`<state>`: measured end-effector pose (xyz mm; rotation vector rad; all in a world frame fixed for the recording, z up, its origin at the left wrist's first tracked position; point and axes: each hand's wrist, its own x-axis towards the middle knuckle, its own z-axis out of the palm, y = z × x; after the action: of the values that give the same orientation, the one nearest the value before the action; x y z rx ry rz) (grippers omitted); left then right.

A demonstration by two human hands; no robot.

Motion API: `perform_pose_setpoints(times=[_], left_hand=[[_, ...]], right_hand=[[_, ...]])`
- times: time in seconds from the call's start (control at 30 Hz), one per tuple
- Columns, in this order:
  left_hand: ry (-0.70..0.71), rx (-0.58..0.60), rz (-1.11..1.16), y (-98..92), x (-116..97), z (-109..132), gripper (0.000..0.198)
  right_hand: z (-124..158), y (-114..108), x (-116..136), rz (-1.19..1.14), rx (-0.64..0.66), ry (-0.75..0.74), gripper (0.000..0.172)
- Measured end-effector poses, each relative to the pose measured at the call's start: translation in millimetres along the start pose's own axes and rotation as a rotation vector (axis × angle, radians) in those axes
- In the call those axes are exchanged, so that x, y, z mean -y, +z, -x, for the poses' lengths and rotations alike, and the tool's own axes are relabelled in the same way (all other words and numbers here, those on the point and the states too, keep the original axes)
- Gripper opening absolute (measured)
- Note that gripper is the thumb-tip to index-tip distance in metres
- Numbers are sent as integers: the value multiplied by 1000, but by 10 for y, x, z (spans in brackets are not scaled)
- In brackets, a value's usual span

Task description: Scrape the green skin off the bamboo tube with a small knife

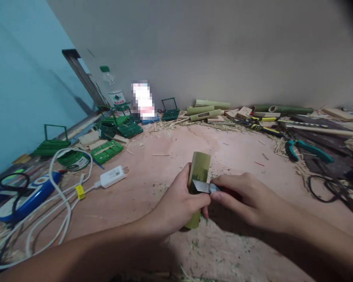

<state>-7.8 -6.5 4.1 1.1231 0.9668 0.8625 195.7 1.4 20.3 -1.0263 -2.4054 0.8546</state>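
Observation:
A split piece of green bamboo [201,164] stands tilted over the middle of the table. My left hand [181,201] is wrapped round its lower part, fingers closed. From the right, my right hand [244,196] grips a utility knife [202,187] with a short slanted blade. The blade lies flat across the bamboo's face, touching it just above my left thumb. Most of the knife's handle is hidden inside my right fingers; a bit of dark red shows there. Fine green shavings lie scattered on the tabletop [129,219] around both hands.
At left lie a white charger [113,177] with its looped cable, a blue-and-white bottle [32,199] and black scissors. Small green models [129,127], a water bottle [114,88] and a lit phone [144,100] stand behind. Bamboo pieces [206,113] and teal-handled pliers [308,150] lie toward the right.

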Motion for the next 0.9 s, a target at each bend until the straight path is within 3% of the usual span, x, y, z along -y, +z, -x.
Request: perform_pose_setpoints(times=[0.37, 0.6, 0.9], left_hand=[[-34, 20, -1, 17, -24, 22, 28], [-72, 61, 17, 36, -5, 44, 36], [-54, 33, -20, 44, -41, 56, 31]], right_hand=[[-3, 3, 40, 75, -36, 5, 37], [-6, -19, 22, 72, -68, 22, 36], [-11, -1, 26, 62, -72, 7, 34]])
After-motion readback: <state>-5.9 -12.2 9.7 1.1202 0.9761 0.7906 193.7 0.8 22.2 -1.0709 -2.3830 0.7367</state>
